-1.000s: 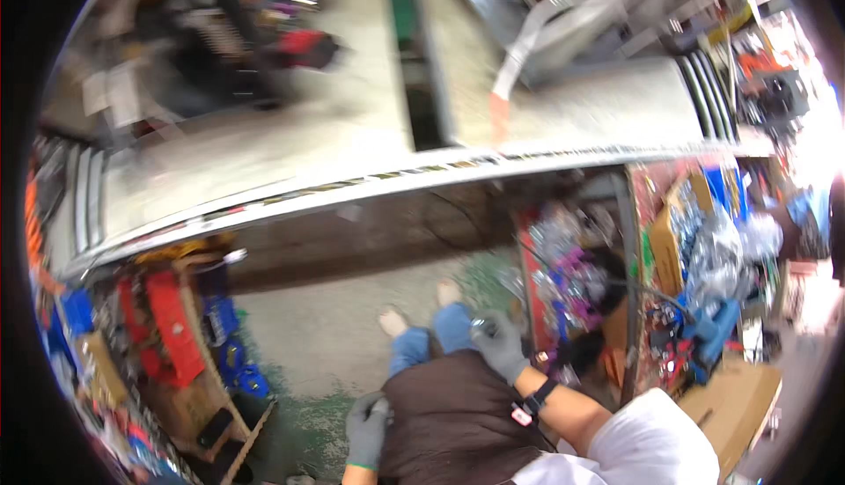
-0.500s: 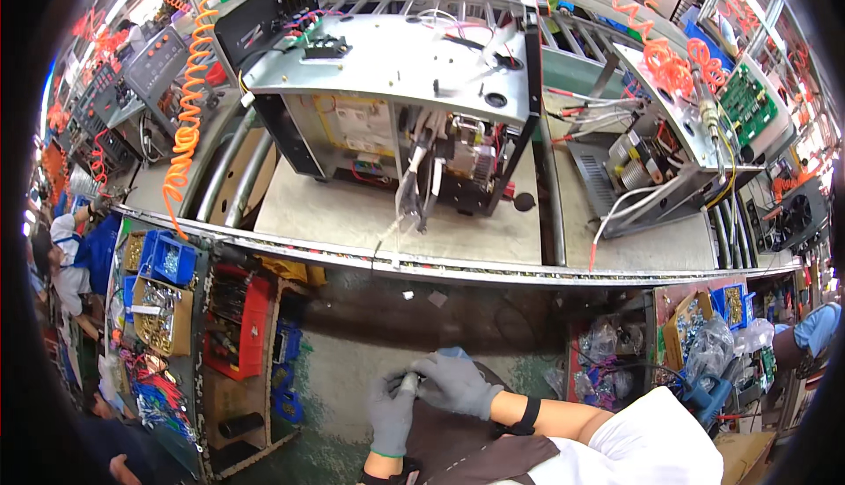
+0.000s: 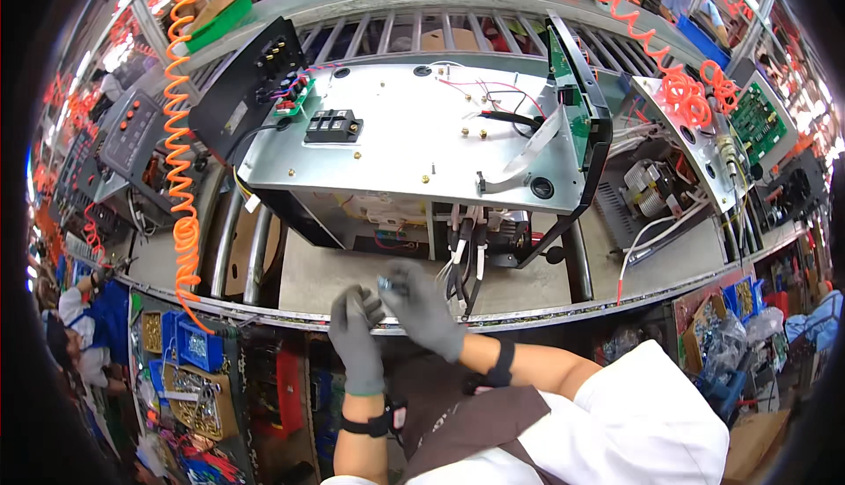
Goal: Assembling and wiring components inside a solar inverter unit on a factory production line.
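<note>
My gloved right hand is closed at the near edge of the bench, with a small bluish metallic piece at its fingertips, too small to name. Just left of it, my gloved left hand has curled fingers; whatever they may hold is hidden. Beyond both hands stands an open machine chassis with a bare metal top plate. On that plate sit a black terminal module, several brass standoffs and a white flat cable. A bundle of wires hangs from the chassis front, right of my hands.
Orange coiled hoses hang at left and right. A second opened unit stands on the bench to the right. Bins of small hardware are at the lower left. A roller conveyor runs behind.
Both hands have risen from below the bench edge to the front of the chassis and drawn slightly apart. The view has shifted, showing more of the top plate.
</note>
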`<control>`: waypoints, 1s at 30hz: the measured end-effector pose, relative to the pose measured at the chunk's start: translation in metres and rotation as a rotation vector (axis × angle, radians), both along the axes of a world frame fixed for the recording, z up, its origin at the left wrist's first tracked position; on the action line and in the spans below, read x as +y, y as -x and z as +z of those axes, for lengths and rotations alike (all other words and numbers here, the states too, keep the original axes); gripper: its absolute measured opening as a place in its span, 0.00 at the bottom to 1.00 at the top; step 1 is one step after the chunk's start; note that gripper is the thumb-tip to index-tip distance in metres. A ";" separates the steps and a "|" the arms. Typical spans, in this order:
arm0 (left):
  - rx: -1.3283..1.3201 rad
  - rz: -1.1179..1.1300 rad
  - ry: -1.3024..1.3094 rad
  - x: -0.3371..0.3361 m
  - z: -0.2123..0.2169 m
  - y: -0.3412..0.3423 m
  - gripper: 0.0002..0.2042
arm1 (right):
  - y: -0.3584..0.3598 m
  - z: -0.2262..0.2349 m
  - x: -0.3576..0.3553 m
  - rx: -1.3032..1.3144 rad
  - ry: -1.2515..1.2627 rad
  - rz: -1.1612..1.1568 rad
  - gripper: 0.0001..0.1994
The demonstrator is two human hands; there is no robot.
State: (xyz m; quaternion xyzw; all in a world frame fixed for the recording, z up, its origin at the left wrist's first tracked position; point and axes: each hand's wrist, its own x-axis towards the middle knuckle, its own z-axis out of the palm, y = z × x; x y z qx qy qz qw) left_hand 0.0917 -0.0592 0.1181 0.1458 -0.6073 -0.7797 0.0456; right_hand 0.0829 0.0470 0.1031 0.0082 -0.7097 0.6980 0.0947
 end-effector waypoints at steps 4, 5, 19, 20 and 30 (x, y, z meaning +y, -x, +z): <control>-0.027 -0.153 0.129 -0.005 -0.012 0.068 0.13 | 0.056 -0.017 -0.001 -0.331 0.365 -0.182 0.13; 0.036 -0.268 0.171 -0.005 -0.016 0.085 0.14 | 0.065 -0.021 -0.001 -0.396 0.324 -0.194 0.12; 0.454 -0.775 0.465 -0.012 -0.055 0.176 0.16 | 0.108 -0.040 -0.035 0.076 0.168 -0.738 0.10; 0.398 -0.797 0.437 -0.013 -0.053 0.176 0.16 | 0.109 -0.039 -0.037 0.097 0.133 -0.770 0.10; 0.305 -0.852 0.313 -0.011 -0.052 0.177 0.18 | 0.118 -0.051 -0.037 0.033 0.180 -0.836 0.11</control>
